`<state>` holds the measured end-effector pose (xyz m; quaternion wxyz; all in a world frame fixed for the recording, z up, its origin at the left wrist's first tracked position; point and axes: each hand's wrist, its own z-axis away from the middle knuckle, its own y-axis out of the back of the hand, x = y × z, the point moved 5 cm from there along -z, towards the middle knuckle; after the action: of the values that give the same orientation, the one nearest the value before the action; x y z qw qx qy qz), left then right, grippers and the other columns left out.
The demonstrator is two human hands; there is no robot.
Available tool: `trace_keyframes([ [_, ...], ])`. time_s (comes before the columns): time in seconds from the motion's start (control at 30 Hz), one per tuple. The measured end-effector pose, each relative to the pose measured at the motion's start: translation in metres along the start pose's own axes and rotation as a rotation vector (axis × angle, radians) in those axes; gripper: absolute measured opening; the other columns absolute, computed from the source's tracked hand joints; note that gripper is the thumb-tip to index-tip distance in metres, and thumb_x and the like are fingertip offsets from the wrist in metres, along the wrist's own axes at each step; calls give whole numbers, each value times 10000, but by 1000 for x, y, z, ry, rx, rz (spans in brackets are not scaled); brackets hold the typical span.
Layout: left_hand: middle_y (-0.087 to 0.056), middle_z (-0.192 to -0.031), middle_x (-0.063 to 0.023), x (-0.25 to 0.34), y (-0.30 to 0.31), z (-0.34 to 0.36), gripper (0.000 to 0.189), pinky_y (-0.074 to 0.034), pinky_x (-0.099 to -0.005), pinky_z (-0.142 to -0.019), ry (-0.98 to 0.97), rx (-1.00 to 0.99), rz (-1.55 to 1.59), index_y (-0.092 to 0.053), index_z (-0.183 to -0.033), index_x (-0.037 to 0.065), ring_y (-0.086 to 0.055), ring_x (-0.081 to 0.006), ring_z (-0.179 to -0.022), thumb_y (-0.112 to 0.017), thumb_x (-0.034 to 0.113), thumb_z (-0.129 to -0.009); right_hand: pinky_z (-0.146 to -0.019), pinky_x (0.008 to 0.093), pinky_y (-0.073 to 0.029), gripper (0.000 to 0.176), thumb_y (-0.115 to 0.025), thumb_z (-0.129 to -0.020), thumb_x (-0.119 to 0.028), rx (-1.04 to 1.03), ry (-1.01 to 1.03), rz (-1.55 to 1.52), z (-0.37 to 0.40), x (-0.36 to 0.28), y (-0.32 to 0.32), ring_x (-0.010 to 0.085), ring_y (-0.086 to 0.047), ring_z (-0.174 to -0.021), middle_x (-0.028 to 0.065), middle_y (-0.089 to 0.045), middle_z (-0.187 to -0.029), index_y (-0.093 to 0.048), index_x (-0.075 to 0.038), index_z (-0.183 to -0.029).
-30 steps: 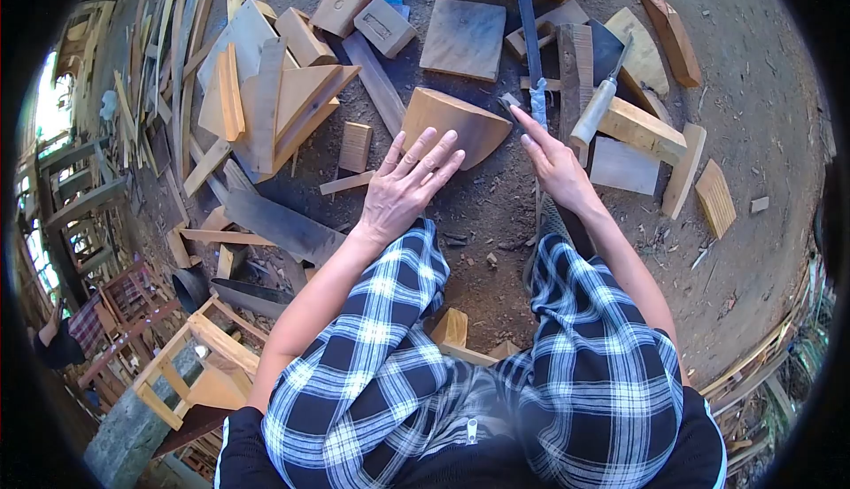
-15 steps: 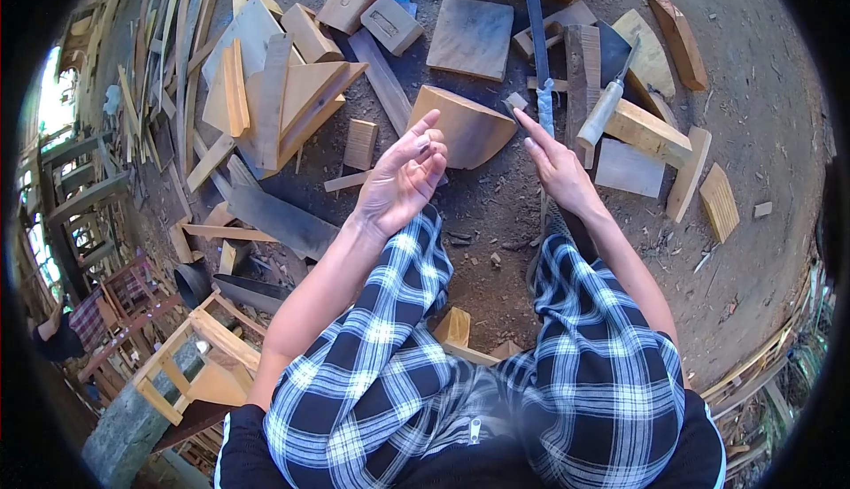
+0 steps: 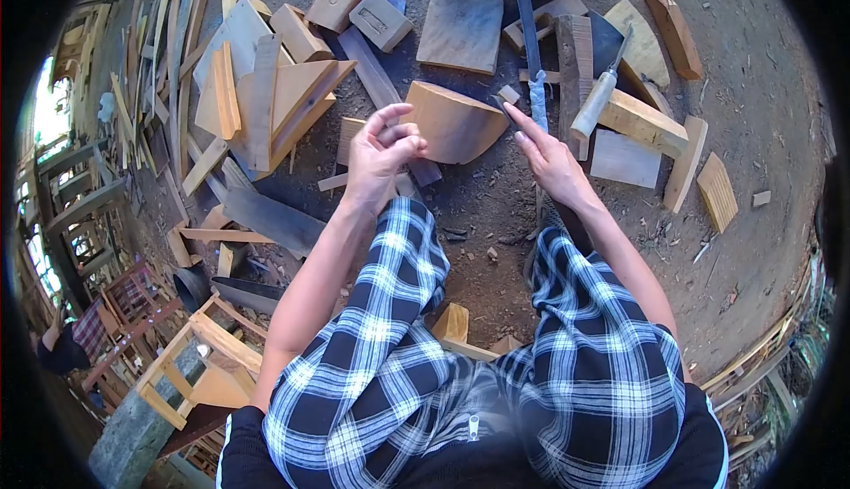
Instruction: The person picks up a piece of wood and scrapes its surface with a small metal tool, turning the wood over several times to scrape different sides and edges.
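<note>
My left hand is raised above my left knee, its fingers loosely curled and apart, with nothing visible in it. My right hand is above my right knee, index finger stretched forward. It holds a dark, thin tool that shows past the fingertip and below the wrist; its kind is hidden. Ahead, between the hands, lies a curved wedge-shaped wood block. By my right fingertip is a small pale wood chip. Just beyond lies a long dark blade with a wrapped handle.
Right of the blade, a wooden-handled tool with a metal shaft rests on wood pieces. A square board lies farther ahead. Angled boards are stacked at left, near long strips. A small wooden frame stands lower left; another person's arm shows beyond.
My left hand has turned and moved slightly left, its fingers curling more. My right hand keeps nearly the same pose. The whole view has shifted a little.
</note>
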<state>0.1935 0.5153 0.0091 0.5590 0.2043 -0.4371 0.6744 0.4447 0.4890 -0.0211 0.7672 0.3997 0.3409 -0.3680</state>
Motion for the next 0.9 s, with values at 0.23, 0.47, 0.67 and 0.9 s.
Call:
trace_keyframes([
  [0.23, -444, -1324, -116, 20, -22, 6, 993, -293, -495, -1155, -740, -118, -1669, -351, -1491, 185, -414, -298, -1273, -838, 143, -626, -1100, 393, -356, 458, -403, -1043, -259, -55, -76, -65, 2, -5, -1, 310, -443, -1346, 156, -456, -1468, -352, -259, -1498],
  [0.47, -356, -1462, -168, 9, -40, -37, 804, -407, -441, -1097, -777, -448, -2007, -453, -1426, 230, -403, -326, -1338, -719, 122, -675, -1034, 478, -424, 466, -402, -1029, -313, 1, -20, -30, 1, -1, -2, 421, -530, -1218, 202, -542, -1359, -333, -334, -1489],
  [0.67, -690, -1062, -162, 20, -15, -50, 595, -534, -347, -859, 175, -132, -845, -612, -1240, -19, -669, -241, -980, -663, 415, -837, -1024, 453, -437, 469, -406, -1030, -300, 42, 30, -66, 1, -21, 16, 400, -541, -1217, 221, -555, -1336, -331, -320, -1493],
  [0.9, -646, -1110, -89, 19, 10, -28, 349, -497, -331, -951, 74, 187, -206, -568, -1259, 16, -612, -158, -1047, -532, 245, -998, -972, 460, -477, 468, -414, -1031, -318, 30, 103, -7, -9, -27, 14, 391, -597, -1145, 234, -601, -1262, -329, -323, -1491],
])
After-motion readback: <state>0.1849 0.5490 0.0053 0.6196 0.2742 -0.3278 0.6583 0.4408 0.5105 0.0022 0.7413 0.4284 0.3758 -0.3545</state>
